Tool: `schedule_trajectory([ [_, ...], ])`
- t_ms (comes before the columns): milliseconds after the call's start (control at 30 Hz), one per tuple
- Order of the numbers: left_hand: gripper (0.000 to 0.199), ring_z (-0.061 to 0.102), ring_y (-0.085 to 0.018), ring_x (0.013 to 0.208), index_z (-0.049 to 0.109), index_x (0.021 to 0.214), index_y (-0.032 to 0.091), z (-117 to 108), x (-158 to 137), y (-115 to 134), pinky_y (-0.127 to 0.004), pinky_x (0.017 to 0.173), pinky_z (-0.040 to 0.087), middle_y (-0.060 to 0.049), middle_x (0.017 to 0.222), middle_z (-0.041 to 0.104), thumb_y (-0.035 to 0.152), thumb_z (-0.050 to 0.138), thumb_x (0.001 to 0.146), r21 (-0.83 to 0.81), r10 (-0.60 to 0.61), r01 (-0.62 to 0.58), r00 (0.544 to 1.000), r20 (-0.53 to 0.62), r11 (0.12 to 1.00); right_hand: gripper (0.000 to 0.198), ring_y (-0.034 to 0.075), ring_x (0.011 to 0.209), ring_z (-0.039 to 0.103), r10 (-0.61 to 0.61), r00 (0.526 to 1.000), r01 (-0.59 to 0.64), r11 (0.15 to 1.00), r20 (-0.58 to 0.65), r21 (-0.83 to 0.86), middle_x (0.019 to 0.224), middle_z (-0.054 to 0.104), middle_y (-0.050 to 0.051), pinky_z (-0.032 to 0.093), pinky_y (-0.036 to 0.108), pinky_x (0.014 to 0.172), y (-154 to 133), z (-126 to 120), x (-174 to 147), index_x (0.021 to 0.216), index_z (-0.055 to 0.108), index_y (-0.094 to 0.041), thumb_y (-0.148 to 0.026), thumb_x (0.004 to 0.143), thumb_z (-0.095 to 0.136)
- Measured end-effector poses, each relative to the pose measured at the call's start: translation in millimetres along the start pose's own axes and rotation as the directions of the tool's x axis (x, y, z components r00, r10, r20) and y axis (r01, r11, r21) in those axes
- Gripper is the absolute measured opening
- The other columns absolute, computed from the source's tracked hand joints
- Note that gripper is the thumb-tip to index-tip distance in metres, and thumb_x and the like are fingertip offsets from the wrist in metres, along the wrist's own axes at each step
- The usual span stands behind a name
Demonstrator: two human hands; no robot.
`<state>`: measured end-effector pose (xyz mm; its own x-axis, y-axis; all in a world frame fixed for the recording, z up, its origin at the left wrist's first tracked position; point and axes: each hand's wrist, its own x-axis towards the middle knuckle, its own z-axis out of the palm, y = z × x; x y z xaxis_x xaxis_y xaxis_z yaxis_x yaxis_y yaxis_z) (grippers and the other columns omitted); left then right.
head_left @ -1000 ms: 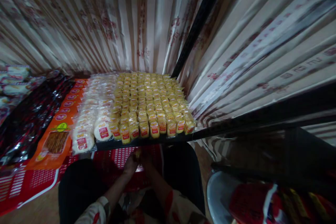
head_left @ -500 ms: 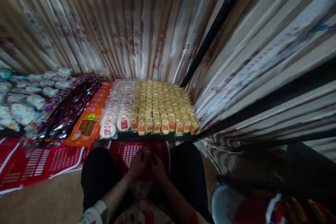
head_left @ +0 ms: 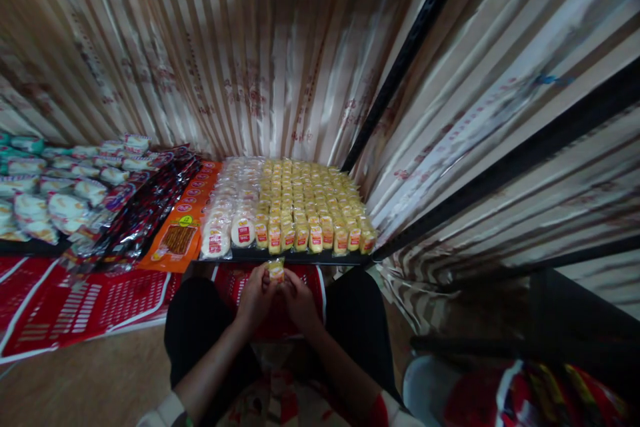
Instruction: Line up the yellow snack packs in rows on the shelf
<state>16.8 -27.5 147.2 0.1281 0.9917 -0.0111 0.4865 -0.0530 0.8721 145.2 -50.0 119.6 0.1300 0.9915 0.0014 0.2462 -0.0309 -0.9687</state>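
Observation:
Between my two hands, just in front of the shelf edge, is a small yellow snack packet [head_left: 276,271]. My left hand [head_left: 257,293] pinches it from the left side. My right hand [head_left: 299,298] grips it at the lower right, with fingertips partly hidden. Right behind them, rows of matching yellow snack packets [head_left: 315,207] stand on the black shelf [head_left: 300,257]. To their left are rows of round white packaged crackers [head_left: 243,231]. A red plastic basket [head_left: 320,287] sits below my hands, between my knees.
An orange snack bag [head_left: 175,240], dark shiny packets [head_left: 145,207] and white-green packets [head_left: 70,210] lie further left on the shelf. Red baskets [head_left: 100,300] stand below. Black metal posts [head_left: 400,87] and striped curtain [head_left: 280,67] enclose the back and right. A pale tub [head_left: 425,387] is lower right.
My hands have risen slightly from the basket toward the shelf edge, and the yellow snack packet between them now shows clearly. The view has shifted a little.

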Motion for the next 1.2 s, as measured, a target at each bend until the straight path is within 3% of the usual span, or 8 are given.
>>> schedule_trajectory([
  [300, 0.024, 0.06, -0.019, 0.087, 0.054, 0.103, 0.015, -42.1, 41.7, 3.6, -0.031, 0.08, 0.046, -0.008, 0.096, 0.063, 0.025, 0.047, 0.083, 0.167, 0.026, 0.009, 0.979, -0.204, 0.986, 0.043, 0.018, 0.093, 0.062, -0.17, 0.983, 0.158, 0.977, -0.076, -0.143, 0.117, 0.057, 0.011, 0.053, 0.032, 0.082, -13.7, 33.1, 21.6, 0.12, 0.056, -0.018, -0.018, 0.079, 0.046],
  [400, 0.023, 0.061, -0.02, 0.086, 0.054, 0.103, 0.013, -47.4, 55.9, 7.6, -0.031, 0.079, 0.046, -0.009, 0.092, 0.064, 0.024, 0.048, 0.083, 0.234, -0.001, 0.049, 0.979, -0.202, 0.971, 0.041, 0.016, 0.088, 0.063, -0.24, 0.969, 0.23, 0.963, -0.061, -0.141, 0.114, 0.056, 0.011, 0.054, 0.03, 0.08, -14.6, 35.4, 22.8, 0.118, 0.057, -0.018, -0.014, 0.079, 0.043],
  [533, 0.022, 0.061, -0.019, 0.086, 0.055, 0.103, 0.013, -42.9, 66.2, 6.9, -0.031, 0.079, 0.046, -0.009, 0.094, 0.064, 0.02, 0.048, 0.083, 0.268, 0.018, 0.024, 0.988, -0.152, 0.963, 0.039, 0.015, 0.083, 0.062, -0.281, 0.957, 0.267, 0.949, -0.065, -0.17, 0.107, 0.058, 0.01, 0.054, 0.03, 0.078, -16.1, 32.9, 30.2, 0.115, 0.058, -0.019, -0.013, 0.08, 0.042],
  [700, 0.031, 0.06, -0.019, 0.092, 0.053, 0.11, 0.013, -33.6, 69.6, 2.3, -0.031, 0.084, 0.045, -0.011, 0.103, 0.062, 0.014, 0.049, 0.08, 0.225, 0.07, -0.027, 0.98, -0.185, 0.974, 0.036, 0.016, 0.083, 0.061, -0.306, 0.948, 0.283, 0.935, -0.089, -0.213, 0.101, 0.059, 0.01, 0.052, 0.032, 0.081, -13.4, 29.4, 43.9, 0.11, 0.06, -0.018, -0.012, 0.08, 0.041],
  [933, 0.028, 0.058, -0.021, 0.095, 0.053, 0.106, 0.014, -24.5, 66.8, -0.4, -0.032, 0.082, 0.045, -0.009, 0.1, 0.062, 0.021, 0.054, 0.08, 0.263, 0.016, 0.04, 0.979, -0.206, 0.964, 0.035, 0.016, 0.081, 0.059, -0.285, 0.951, 0.263, 0.95, -0.123, -0.169, 0.1, 0.058, 0.008, 0.052, 0.032, 0.081, -8.0, 34.3, 51.0, 0.108, 0.061, -0.02, -0.012, 0.08, 0.041],
  [1200, 0.028, 0.058, -0.023, 0.096, 0.053, 0.11, 0.01, -17.3, 74.2, 15.1, -0.029, 0.078, 0.044, -0.014, 0.103, 0.06, 0.022, 0.045, 0.086, 0.533, -0.035, 0.099, 0.991, -0.13, 0.84, 0.035, 0.017, 0.086, 0.058, -0.27, 0.955, 0.244, 0.951, -0.121, -0.193, 0.105, 0.057, 0.011, 0.05, 0.033, 0.083, -5.1, 33.1, 55.7, 0.114, 0.059, -0.017, -0.021, 0.087, 0.038],
])
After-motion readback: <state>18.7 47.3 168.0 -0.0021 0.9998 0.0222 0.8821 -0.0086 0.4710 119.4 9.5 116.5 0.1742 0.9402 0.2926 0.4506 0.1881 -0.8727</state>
